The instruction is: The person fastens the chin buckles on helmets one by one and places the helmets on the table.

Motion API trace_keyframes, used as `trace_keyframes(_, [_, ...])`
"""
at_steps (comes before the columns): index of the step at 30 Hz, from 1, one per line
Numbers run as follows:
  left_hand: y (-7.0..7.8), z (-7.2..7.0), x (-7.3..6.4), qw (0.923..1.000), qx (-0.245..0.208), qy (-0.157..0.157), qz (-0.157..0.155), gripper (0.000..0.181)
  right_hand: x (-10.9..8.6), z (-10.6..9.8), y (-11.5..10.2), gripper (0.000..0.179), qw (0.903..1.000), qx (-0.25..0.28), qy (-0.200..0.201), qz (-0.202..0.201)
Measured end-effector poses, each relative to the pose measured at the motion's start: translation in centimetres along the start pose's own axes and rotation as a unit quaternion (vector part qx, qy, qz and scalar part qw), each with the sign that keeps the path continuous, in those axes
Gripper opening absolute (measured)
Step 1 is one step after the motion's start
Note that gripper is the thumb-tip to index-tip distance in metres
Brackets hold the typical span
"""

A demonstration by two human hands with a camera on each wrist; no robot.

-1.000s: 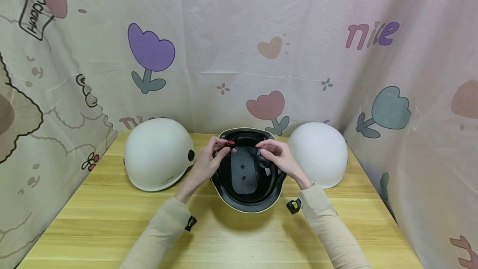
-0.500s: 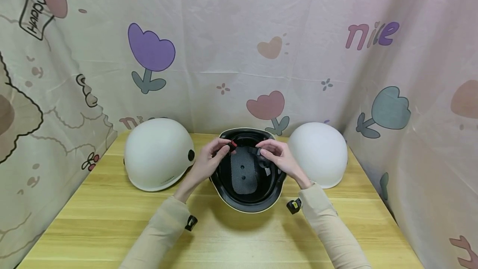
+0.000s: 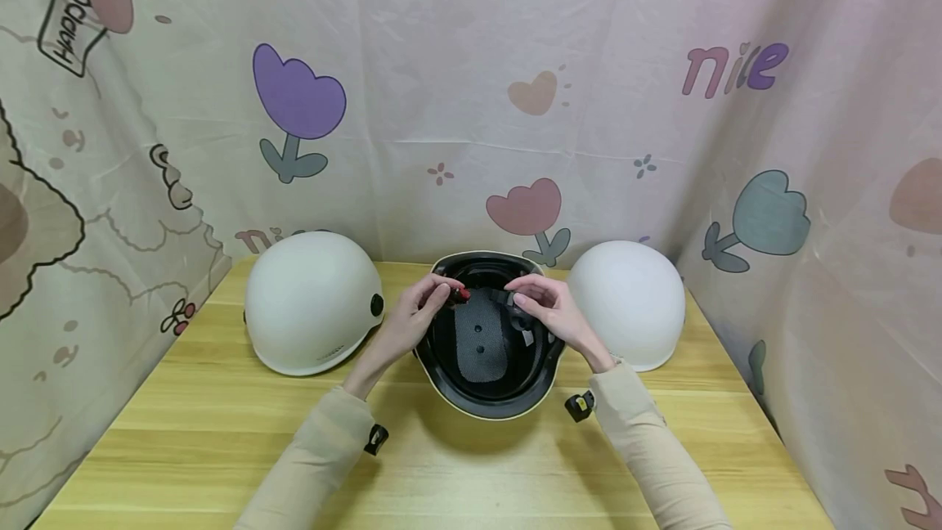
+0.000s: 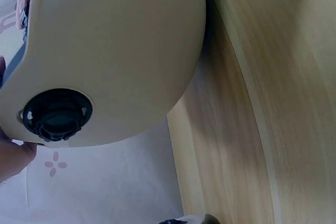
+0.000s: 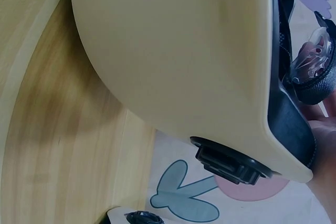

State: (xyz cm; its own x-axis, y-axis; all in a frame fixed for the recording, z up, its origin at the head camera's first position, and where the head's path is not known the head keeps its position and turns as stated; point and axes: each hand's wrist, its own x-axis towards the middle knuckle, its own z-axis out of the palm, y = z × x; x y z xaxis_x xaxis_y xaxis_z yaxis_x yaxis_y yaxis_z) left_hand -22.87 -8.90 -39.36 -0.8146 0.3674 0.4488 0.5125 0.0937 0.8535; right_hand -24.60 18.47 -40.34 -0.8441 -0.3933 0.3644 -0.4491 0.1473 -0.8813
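Observation:
A cream helmet (image 3: 471, 406) lies upside down at the middle of the table, its black padded inside facing up. Over its left side my left hand (image 3: 414, 316) pinches a red and black buckle (image 3: 460, 295) between thumb and fingers. On the opposite side my right hand (image 3: 553, 311) pinches the black chin strap (image 3: 504, 298); a clear plastic piece (image 5: 313, 56) shows on that strap in the right wrist view. A small gap separates the two strap ends. In the left wrist view the helmet's shell (image 4: 121, 51) hides most of the left hand.
A second cream helmet (image 3: 312, 301) stands dome up at the left, and a white helmet (image 3: 625, 301) stands dome up at the right. All rest on the wooden table (image 3: 471, 481), with a printed curtain (image 3: 412, 88) behind.
The red end of the buckle in my left hand has turned and dropped slightly, shifting toward the right. My right hand holds its strap in the same place.

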Motion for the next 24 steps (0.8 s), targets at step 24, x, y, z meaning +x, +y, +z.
trace_keyframes(24, [-0.5,0.12,-0.24,0.9862,0.152,0.033,0.056,0.02,0.01,0.02,0.14,0.022,1.0,-0.005,-0.003,0.0])
